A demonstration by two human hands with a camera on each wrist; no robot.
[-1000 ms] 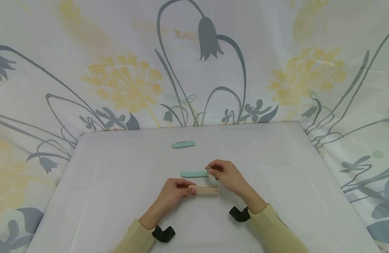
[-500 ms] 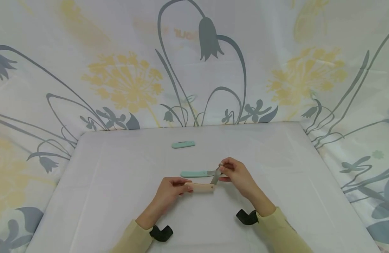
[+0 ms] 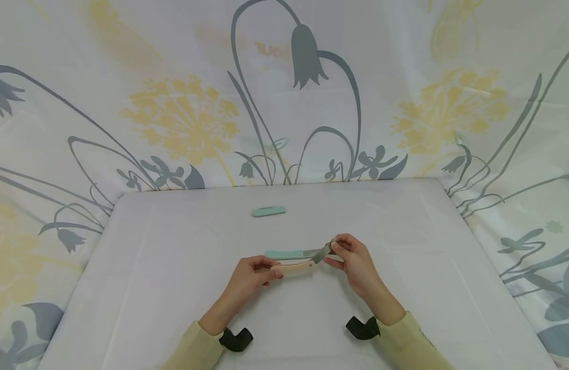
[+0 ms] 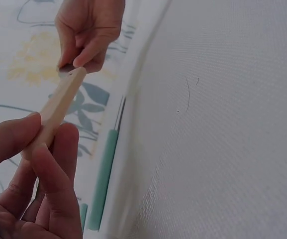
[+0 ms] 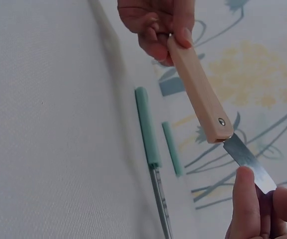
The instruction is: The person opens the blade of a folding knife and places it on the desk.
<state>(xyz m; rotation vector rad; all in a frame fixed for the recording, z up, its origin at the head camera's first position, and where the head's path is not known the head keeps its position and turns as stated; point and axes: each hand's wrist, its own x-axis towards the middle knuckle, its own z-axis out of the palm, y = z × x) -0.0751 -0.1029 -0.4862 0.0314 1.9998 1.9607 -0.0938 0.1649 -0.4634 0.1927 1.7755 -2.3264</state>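
Note:
A folding knife with a peach handle (image 3: 292,267) is held above the white table between both hands. My left hand (image 3: 251,272) pinches the free end of the handle. With thumb and fingers, my right hand (image 3: 355,262) grips the outer part of the blade (image 5: 250,162), whose tip is covered. In the right wrist view the blade is swung out from the handle's riveted end, at a slight angle to it. Just behind lies a mint-green folding knife (image 3: 284,255) with its blade out. Farther back sits a second mint-green knife (image 3: 268,211), folded.
The white-covered table (image 3: 173,231) meets a flower-printed cloth (image 3: 381,118) at its back and sides. A black wrist piece (image 3: 236,339) is worn at the left sleeve, and a similar black piece (image 3: 363,328) at the right.
The blade has swung from steeply angled to nearly in line with the peach handle. My right hand has moved rightward with it; my left hand has shifted slightly left and away.

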